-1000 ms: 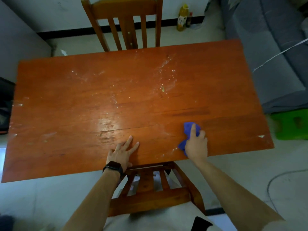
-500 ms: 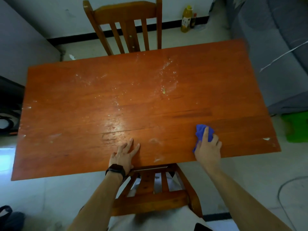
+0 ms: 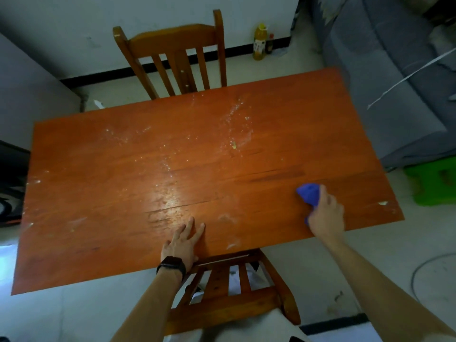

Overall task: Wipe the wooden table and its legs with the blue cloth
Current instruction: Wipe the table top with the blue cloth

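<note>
Head camera, looking down: your right hand point(image 3: 325, 213) presses the bunched blue cloth point(image 3: 309, 193) onto the wooden tabletop point(image 3: 123, 181) near its front right corner. The grip there is loose, fingers laid forward over the cloth rather than pinching it, though the hand is slightly blurred. Your left hand point(image 3: 183, 239), a dark watch point(image 3: 172, 265) on its wrist, rests flat at the middle of the near edge, its grip spread wide and holding nothing. White smears and specks point(image 3: 237, 124) mark the far centre of the wood, with fainter streaks point(image 3: 228, 218) between your hands and a pale chip point(image 3: 383, 203) by the right edge. One wooden chair point(image 3: 177, 58) stands at the far side, another point(image 3: 234, 292) is tucked under the near edge. A yellow bottle point(image 3: 259, 43) stands on the floor by the wall. A grey sofa point(image 3: 394, 82) and a green stool point(image 3: 431, 183) lie to the right.
</note>
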Motion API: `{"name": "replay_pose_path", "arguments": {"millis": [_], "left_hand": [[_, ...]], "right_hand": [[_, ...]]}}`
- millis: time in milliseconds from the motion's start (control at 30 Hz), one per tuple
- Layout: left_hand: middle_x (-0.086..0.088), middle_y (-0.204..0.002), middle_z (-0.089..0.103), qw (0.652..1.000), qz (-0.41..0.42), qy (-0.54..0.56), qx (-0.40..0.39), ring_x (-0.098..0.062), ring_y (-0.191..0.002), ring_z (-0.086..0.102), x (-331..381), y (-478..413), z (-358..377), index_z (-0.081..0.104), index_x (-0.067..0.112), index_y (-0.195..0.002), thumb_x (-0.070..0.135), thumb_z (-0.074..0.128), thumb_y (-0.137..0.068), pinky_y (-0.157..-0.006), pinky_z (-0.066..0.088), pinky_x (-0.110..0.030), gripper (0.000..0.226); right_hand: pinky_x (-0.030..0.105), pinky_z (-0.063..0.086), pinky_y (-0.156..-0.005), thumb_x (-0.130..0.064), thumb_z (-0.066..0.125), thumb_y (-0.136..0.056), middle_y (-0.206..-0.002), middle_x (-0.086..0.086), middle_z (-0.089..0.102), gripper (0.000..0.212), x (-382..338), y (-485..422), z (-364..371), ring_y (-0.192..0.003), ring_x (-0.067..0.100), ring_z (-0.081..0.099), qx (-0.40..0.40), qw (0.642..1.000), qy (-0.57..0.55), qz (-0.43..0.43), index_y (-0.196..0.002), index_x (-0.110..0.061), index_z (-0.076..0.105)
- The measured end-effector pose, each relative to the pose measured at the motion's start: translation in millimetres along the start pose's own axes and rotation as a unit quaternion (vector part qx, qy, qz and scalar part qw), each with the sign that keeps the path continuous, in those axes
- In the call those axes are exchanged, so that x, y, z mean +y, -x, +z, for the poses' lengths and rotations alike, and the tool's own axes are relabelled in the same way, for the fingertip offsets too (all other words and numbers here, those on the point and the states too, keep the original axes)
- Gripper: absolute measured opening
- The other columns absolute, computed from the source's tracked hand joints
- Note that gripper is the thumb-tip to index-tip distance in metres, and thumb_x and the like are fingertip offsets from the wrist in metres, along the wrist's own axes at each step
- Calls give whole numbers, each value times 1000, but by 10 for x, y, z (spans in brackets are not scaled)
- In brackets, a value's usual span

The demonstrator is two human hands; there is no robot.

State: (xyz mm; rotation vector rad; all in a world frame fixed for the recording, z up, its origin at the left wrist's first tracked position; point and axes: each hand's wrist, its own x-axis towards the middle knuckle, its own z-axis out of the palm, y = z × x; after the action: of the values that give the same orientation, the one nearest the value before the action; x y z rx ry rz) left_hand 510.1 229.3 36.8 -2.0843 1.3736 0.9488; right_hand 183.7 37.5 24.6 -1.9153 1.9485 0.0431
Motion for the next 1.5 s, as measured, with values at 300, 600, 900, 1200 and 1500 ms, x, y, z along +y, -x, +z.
{"name": "replay_pose_path", "arguments": {"millis": [300,600,900,1200,1500], "left_hand": [[11,-162,-24,999,31,-31,6,-23,-151,0,-134,-33,8,-15,51,-150,38,67,-90,-117,19,-57,102],[6,-162,-23,991,119,-47,44,-27,-148,7,-394,-126,85,-15,46,-152,50,61,-91,-114,23,-58,97],[7,-165,-9,969,236,-6,72,-25,-151,2,-1353,-311,-15,-9,36,-156,68,55,-86,-121,10,-53,100],[-2,-158,-34,995,90,-7,50,-43,-146,-21,-2429,-469,-129,-29,44,-146,82,62,-66,-104,11,-82,128],[-12,-156,-36,995,88,-48,7,-53,-143,-20,-2365,-472,-212,-28,31,-150,72,72,-68,-106,12,-80,136]], "right_hand": [[32,42,-98,-16,48,-98,-144,3,36,68,-1083,475,380,-118,20,49,-271,939,-18,-211,-157,-26,15],[52,43,-98,-23,61,-91,-148,17,26,81,-939,146,257,-126,44,38,-141,982,65,106,-154,-22,9],[47,43,-96,-19,52,-93,-146,13,24,74,-2486,1326,1184,-126,39,35,-105,989,18,106,-155,-24,13],[40,48,-83,-5,57,-88,-121,14,51,56,-1990,1077,640,-110,36,56,55,975,-61,205,-141,-10,38],[39,44,-100,-14,54,-92,-136,5,41,59,-2906,1839,1462,-114,23,49,-105,992,-6,67,-146,-24,32]]}}
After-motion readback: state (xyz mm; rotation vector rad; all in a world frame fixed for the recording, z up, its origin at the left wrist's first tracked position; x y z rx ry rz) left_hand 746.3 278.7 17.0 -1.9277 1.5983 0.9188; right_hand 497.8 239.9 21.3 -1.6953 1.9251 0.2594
